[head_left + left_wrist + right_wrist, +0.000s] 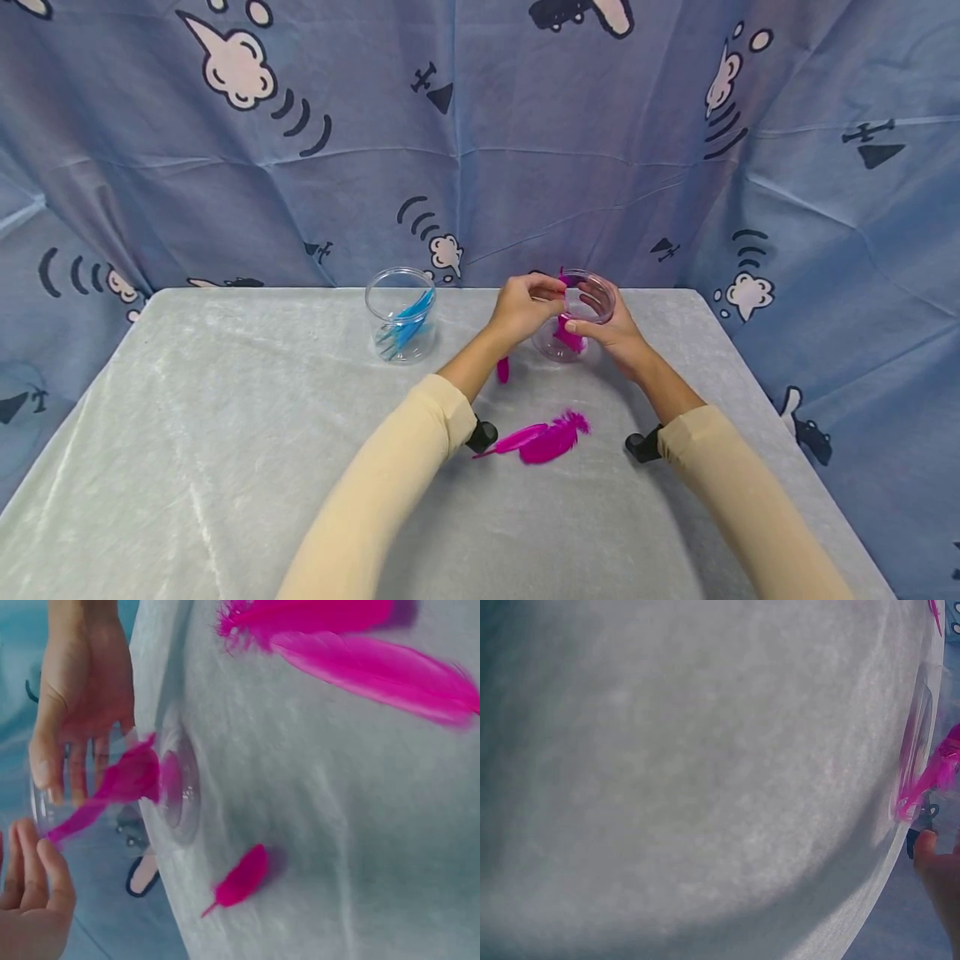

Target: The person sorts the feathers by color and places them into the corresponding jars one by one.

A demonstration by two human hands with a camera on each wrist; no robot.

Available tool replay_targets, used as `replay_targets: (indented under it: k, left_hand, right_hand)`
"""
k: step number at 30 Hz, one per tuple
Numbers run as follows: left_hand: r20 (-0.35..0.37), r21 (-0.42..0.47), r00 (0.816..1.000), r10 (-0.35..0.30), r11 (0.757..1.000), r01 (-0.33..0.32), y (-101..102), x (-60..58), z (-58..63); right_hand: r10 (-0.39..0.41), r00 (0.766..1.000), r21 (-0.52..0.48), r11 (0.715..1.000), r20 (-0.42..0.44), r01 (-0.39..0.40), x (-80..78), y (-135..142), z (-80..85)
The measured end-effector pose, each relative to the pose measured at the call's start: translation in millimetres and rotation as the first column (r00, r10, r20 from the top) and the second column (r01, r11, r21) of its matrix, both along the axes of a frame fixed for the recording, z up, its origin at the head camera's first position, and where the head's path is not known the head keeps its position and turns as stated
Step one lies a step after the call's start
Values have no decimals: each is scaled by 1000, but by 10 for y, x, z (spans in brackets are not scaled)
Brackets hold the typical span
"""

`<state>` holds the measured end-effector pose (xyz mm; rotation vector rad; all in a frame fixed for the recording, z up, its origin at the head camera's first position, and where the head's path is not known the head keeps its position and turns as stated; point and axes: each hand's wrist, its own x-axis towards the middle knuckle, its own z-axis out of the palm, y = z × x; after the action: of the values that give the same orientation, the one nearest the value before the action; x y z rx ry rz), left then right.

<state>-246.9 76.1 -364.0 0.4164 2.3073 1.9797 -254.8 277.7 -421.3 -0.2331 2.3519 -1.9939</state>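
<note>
In the head view, my right hand [617, 332] grips the clear plastic jar [553, 354] at its rim, thumb on the near side and fingers around the far side. The jar tilts slightly. My left hand [519, 310] is at the jar's mouth, its thumb and fingertips at the upper end of a pink feather [97, 802] that reaches down inside. More pink [572, 336] shows low in the jar. The left wrist view shows both hands at the mouth. In the right wrist view, only part of my right hand [941, 874] appears, at the right edge.
A second clear jar [372, 312] holding blue feathers [411, 321] stands to the left. Two pink feathers [551, 443] lie nearer on the grey cloth-covered table [247, 467]. A small pink feather [244, 876] lies beside the right jar. A blue patterned curtain [525, 183] hangs behind.
</note>
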Motion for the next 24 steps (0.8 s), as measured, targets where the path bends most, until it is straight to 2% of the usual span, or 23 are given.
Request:
replay_targets:
  k: [6, 10, 17, 24]
  left_hand:
    - [-4, 35, 999, 54, 998, -54, -129, -57, -131]
    - [45, -17, 995, 84, 996, -83, -240, -96, -224]
    - [132, -125, 987, 95, 989, -79, -420, -107, -353]
    - [173, -149, 979, 111, 985, -85, -499, -117, -471]
  right_hand:
    - [-17, 1000, 4, 1000, 15, 17, -6, 2, -3]
    - [-16, 1000, -13, 1000, 17, 16, -1, -4, 4]
    - [-11, 1000, -18, 1000, 22, 11, 6, -19, 28]
    - [-9, 1000, -14, 1000, 24, 9, 5, -5, 10]
